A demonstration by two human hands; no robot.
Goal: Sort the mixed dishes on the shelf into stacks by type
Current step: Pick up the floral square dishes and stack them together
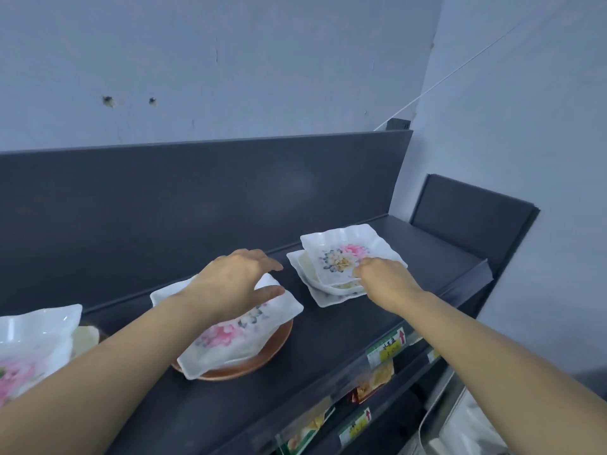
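Gripping the near rim of the top floral square dish (351,254), the right hand (382,279) pinches it atop a stack of similar white dishes (323,298) on the dark shelf (328,336). The left hand (235,279), fingers spread, hovers over another floral dish (236,333) resting on a brown round plate (262,359). More dishes (33,343) sit far left.

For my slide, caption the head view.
Right hand grips the top dish of a stack; left hand hovers over another dish.
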